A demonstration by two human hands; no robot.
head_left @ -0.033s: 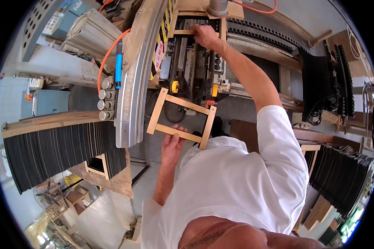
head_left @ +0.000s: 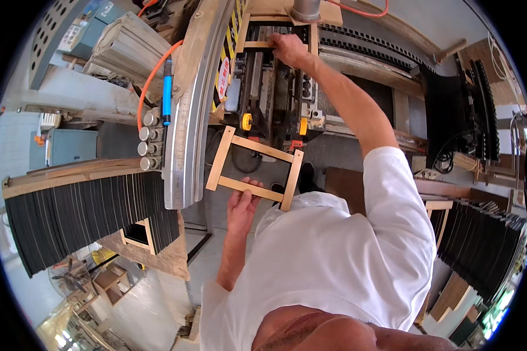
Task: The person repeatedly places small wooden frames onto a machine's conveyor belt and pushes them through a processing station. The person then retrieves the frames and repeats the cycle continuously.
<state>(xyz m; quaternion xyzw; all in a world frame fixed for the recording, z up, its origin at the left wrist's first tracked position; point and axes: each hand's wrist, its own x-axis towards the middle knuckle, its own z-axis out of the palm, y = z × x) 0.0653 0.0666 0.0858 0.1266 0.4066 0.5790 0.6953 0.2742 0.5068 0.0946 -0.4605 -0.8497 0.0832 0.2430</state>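
My left hand (head_left: 242,209) is closed on the near crossbar of a small pale wooden frame (head_left: 221,159), in front of my waist. Two longer side bars with a small dark hole near one end are joined by two crossbars. At the far end of the machine (head_left: 267,88), my right arm is stretched out. There my right hand (head_left: 290,50) pinches the near crossbar of a second wooden frame (head_left: 257,45) lying across the rails. My fingertips partly hide that crossbar. Two yellow knobs (head_left: 247,121) stand at the machine's near end, just beyond the held frame.
A metal-edged beam (head_left: 184,134) with a blue marker (head_left: 167,93) and round buttons (head_left: 149,133) runs along my left. Stacked black-covered panels stand left (head_left: 88,213) and right (head_left: 480,245). A metal cylinder (head_left: 306,10) stands over the far frame. An orange hose (head_left: 149,82) curves beside the beam.
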